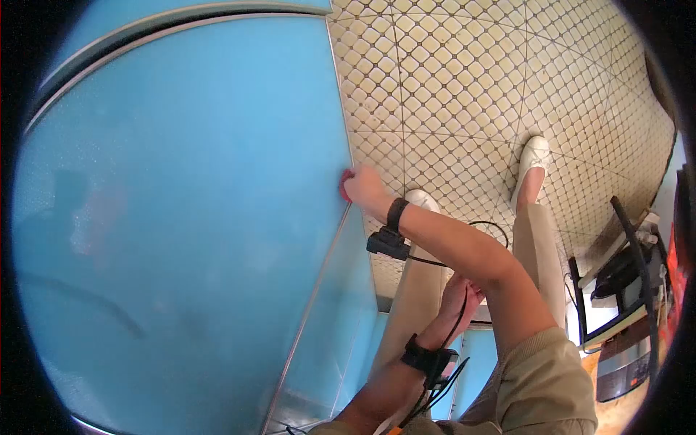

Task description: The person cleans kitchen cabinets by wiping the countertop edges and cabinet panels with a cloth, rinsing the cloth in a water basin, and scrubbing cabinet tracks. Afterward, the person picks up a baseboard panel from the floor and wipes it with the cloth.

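My right hand [366, 190] is closed on a small red cloth [346, 185], which touches the edge of a glossy blue panel [188, 203]. The right forearm, with a black strap and a small device at the wrist, crosses over from the right. My left hand [458, 296] is beside and partly behind that forearm near the elbow. Its fingers look curled, and whatever they hold is hidden. Another black strapped device [433, 362] with cables sits on the left wrist.
Patterned tile floor [464, 80] extends beyond the panel, with my white shoes [535, 154] on it. A dark-framed rack [616, 290] with items stands at the right. A dark gap with a metal rim [217, 10] curves along the panel's top.
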Available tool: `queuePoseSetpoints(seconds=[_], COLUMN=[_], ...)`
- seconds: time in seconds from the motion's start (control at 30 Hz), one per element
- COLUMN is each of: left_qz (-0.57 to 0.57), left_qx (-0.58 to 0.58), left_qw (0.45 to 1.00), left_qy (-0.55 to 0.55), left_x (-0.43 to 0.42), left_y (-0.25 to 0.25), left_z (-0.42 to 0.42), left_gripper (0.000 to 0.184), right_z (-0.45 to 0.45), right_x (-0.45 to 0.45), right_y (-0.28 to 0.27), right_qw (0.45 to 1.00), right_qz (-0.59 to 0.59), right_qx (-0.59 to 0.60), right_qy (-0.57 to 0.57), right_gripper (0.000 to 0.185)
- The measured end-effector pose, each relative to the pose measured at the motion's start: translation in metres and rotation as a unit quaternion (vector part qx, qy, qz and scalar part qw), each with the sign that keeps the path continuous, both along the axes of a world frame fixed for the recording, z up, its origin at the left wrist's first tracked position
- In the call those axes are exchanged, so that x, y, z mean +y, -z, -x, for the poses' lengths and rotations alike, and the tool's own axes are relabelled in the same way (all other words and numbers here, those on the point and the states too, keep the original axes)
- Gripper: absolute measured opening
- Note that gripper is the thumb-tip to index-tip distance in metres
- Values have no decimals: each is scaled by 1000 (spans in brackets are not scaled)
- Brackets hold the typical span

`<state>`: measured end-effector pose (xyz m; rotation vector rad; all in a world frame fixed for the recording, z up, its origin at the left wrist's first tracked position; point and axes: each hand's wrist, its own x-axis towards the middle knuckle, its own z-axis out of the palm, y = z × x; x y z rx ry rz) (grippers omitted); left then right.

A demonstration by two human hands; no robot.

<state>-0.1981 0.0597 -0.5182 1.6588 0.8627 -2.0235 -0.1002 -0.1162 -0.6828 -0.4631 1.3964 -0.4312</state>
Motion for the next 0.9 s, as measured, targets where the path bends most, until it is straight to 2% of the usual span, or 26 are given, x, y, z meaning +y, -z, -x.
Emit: queuePoseSetpoints(seconds=[0.03,0.1,0.17,0.27,0.37,0.4,0.47,0.53,0.6,0.63,0.7,0.73,0.8,0.87,0.9], left_qz=[2,-14,-9,1,27,27,39,46,63,71,78,82,55,55,52], left_qx=[0,13,12,17,35,40,49,66,77,86,95,95,96,74,56], left_qw=[1000,1000,1000,1000,999,999,998,997,995,993,992,992,994,996,997], left_qy=[1,20,19,25,24,17,2,-7,-22,-28,-36,-34,-5,13,27], left_x=[-4,-12,-21,-15,-6,-11,-21,-31,-40,-44,-42,-28,3,-4,-13], left_y=[-2,-4,-8,-8,-6,-8,-14,-19,-27,-30,-28,-17,3,0,-5], left_z=[2,6,10,11,9,8,8,3,1,0,-1,-1,0,5,10], left_gripper=[25,25,25,28,31,31,32,33,34,35,36,36,39,38,38], right_z=[7,21,50,60,52,48,40,44,37,33,38,35,34,43,60], right_x=[-19,-62,-115,-147,-133,-133,-136,-151,-170,-166,-174,-177,-177,-182,-182], right_y=[-8,-19,-64,-123,-198,-211,-224,-177,-106,-72,-10,13,22,13,-17], right_qw=[1000,971,933,876,799,800,716,740,797,829,901,907,911,962,976], right_qz=[14,159,239,359,504,503,636,609,492,433,327,296,263,121,104], right_qx=[15,115,103,110,104,104,15,120,129,173,52,67,77,58,34], right_qy=[18,135,249,302,311,312,288,259,327,310,280,292,309,238,189], right_gripper=[19,14,15,23,38,38,44,44,44,44,44,43,42,43,47])
